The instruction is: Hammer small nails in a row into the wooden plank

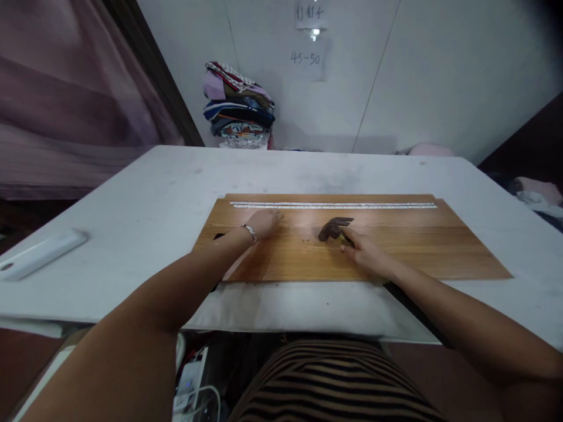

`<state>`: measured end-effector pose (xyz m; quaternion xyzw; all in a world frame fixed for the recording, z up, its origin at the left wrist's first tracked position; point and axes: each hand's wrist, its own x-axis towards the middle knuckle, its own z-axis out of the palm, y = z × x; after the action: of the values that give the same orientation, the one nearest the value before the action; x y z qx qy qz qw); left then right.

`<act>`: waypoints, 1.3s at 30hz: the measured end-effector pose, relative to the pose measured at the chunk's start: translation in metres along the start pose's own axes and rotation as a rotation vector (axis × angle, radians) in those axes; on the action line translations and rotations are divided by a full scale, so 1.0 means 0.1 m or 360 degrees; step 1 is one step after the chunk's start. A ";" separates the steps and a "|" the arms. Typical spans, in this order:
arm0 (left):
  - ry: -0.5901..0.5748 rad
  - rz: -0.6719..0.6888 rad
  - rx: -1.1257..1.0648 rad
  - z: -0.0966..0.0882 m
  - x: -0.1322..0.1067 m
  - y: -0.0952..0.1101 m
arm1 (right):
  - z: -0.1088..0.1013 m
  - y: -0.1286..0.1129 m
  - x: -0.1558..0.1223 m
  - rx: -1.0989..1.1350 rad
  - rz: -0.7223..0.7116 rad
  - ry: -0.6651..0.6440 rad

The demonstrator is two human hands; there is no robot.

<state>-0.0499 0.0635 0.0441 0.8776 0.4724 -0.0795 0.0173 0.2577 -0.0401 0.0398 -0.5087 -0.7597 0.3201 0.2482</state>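
Observation:
A wooden board (409,246) lies across the white table, with two narrow white strips (334,206) running lengthwise near its far edge. My left hand (265,223), a bracelet at its wrist, is over the board's left part. Its fingers are stretched to the right, close to the nearer strip; whether something tiny is under the fingertips is hidden. In my right hand (361,251) is a claw hammer (335,227), gripped by its handle near the head. The hammer's head is over the middle of the board. Several tiny dark bits, possibly nails, lie just left of it.
A dark object (219,236) is partly hidden under my left forearm. On the table's left side lies a long white object (44,253) with a hole at one end. Folded clothes (240,108) are stacked by the wall, and a pink curtain (74,99) hangs at left.

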 end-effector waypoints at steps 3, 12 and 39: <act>0.0153 -0.0108 -0.0144 -0.06 0.00 0.03 | -0.02 0.01 0.01 0.0001 -0.0031 0.0041; 0.0628 -0.0476 -0.1071 -0.02 0.03 0.20 | 0.05 0.03 0.00 0.0013 0.0015 0.0024; 0.0508 -0.0369 -0.1653 0.19 0.05 0.82 | -0.12 0.05 -0.06 0.0001 0.0028 0.0164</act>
<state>0.0186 0.0199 0.0205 0.6972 0.5398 0.2965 0.3669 0.2710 -0.0412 0.0442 -0.5311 -0.7412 0.2960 0.2844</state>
